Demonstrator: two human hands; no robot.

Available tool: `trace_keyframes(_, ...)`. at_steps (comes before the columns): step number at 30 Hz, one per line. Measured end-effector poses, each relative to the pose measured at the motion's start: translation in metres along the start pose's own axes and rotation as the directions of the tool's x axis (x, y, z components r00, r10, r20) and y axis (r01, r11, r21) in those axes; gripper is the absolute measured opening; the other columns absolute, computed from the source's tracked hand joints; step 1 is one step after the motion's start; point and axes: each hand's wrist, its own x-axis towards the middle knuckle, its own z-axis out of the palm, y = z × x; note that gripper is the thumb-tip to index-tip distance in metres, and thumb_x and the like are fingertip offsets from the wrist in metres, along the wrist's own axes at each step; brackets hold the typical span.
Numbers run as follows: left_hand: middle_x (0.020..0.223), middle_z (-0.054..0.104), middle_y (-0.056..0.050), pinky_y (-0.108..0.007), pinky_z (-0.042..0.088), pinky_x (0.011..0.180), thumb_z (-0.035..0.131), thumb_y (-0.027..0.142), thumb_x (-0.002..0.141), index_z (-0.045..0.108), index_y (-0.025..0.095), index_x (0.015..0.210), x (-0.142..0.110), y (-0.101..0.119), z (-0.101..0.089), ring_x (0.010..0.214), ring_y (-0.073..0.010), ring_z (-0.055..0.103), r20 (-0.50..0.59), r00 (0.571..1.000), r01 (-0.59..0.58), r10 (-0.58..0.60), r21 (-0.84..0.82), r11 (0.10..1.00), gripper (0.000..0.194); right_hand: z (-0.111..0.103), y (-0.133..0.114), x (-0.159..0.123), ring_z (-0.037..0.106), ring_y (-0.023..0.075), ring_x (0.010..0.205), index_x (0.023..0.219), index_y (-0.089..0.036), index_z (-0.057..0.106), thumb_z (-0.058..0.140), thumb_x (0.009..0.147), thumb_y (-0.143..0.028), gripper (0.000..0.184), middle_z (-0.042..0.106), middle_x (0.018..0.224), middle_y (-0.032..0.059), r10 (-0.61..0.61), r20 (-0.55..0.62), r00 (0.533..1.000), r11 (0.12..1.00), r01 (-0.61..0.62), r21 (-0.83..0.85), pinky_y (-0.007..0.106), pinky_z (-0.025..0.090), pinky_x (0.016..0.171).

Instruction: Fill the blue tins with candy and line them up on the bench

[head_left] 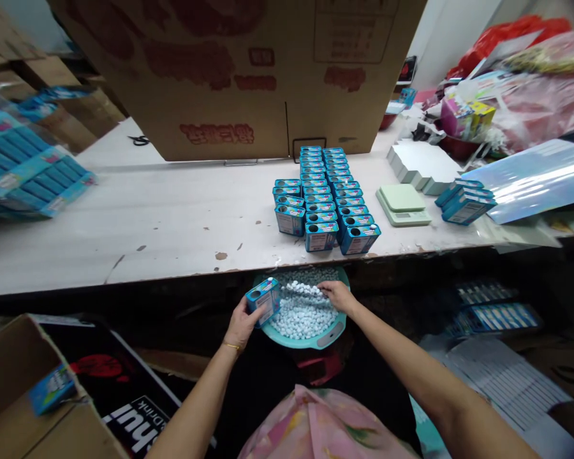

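My left hand [243, 324] is closed around a small blue box [264, 301] with a dark round hole in its top, tilted over the left rim of a turquoise basin [323, 339]. Small white pellets [303, 319] fill much of the basin. Over them, my right hand [338, 297] grips a scoop [302, 290] heaped with pellets, just right of the box and apart from it. Most of the scoop is hidden under its load. On the table edge ahead stand rows of similar blue boxes [321, 237], with dark holes in their tops.
A pale green scale [404, 205] sits right of the rows, near white stacked cards [423, 164] and a few more blue boxes [466, 203]. A large cardboard carton [239, 83] stands behind. Wrapped blue packs [29, 159] lie left; an open carton [9, 357] is lower left.
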Motion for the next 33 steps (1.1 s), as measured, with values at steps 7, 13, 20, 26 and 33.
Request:
trace_keyframes(7,0.099,0.061,-0.005,-0.035,0.038,0.09,0.06,0.029,0.06,0.051,0.015,0.105,0.007,-0.002,0.025,0.094,-0.0197,0.055,0.131,0.981,-0.169,0.142,0.226,0.959,0.048,-0.061,-0.045,-0.016,0.056,0.0126,0.083,0.095,-0.024,0.062,0.041,0.076,-0.019,0.029,0.065,0.089,-0.0003,-0.143,0.069,0.987,0.974,0.153,-0.166,0.021,0.039,0.07)
trace_keyframes(13,0.11,0.055,-0.007,-0.035,0.032,0.095,0.053,0.018,0.061,0.049,0.015,0.109,0.013,-0.004,0.039,0.103,-0.0187,0.049,0.229,0.943,-0.302,0.242,0.285,0.91,0.048,-0.087,-0.097,-0.021,0.056,0.0155,0.088,0.092,-0.028,0.063,0.042,0.071,-0.015,0.032,0.065,0.091,0.0016,-0.125,0.229,0.965,0.831,0.228,-0.508,0.022,0.039,0.068)
trace_keyframes(20,0.111,0.053,-0.007,-0.037,0.032,0.095,0.052,0.014,0.062,0.049,0.018,0.11,0.015,-0.012,0.038,0.105,-0.0193,0.047,0.287,0.901,-0.411,0.326,0.325,0.851,0.048,-0.085,-0.147,-0.026,0.058,0.0198,0.083,0.092,-0.015,0.061,0.037,0.077,-0.015,0.028,0.063,0.087,0.0143,-0.112,0.273,0.955,0.64,0.28,-0.715,0.029,0.041,0.07)
trace_keyframes(26,0.11,0.054,-0.006,-0.036,0.033,0.094,0.054,0.018,0.062,0.051,0.018,0.107,0.012,-0.009,0.036,0.103,-0.0189,0.049,0.246,0.92,-0.371,0.304,0.3,0.879,0.045,-0.092,-0.148,-0.03,0.058,0.0207,0.081,0.09,-0.015,0.06,0.037,0.077,-0.014,0.027,0.063,0.085,0.0138,-0.161,0.254,0.954,0.631,0.297,-0.716,0.029,0.042,0.067)
trace_keyframes(33,0.093,0.063,-0.006,-0.036,0.042,0.084,0.062,0.035,0.059,0.054,0.014,0.099,0.009,-0.02,0.022,0.087,-0.0201,0.057,0.035,0.999,-0.044,0.04,0.11,0.993,0.046,-0.077,-0.05,-0.035,0.058,0.0172,0.081,0.088,-0.021,0.059,0.036,0.075,-0.009,0.029,0.063,0.087,0.0072,0.037,0.166,0.985,0.687,0.096,-0.721,0.025,0.04,0.066)
